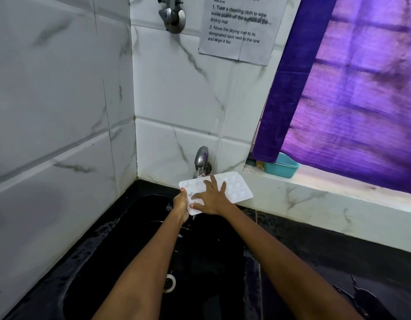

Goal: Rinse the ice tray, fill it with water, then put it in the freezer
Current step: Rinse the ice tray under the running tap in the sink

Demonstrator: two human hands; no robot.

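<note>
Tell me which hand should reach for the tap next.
Right, probably. The right hand lies flat on the ice tray just below the tap; the left hand keeps its grip on the tray's edge.

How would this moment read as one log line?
step: rinsing | ice tray under tap over sink | left hand grips edge | right hand flat on top

A white ice tray [232, 187] sits at centre frame over a glossy black sink [121, 250]. The wall tiles [61, 88] are white with grey marble veining. A purple curtain [361, 88] fills the upper right, above a turquoise tub [281, 168]. The tap [201, 159] is silver.
</note>
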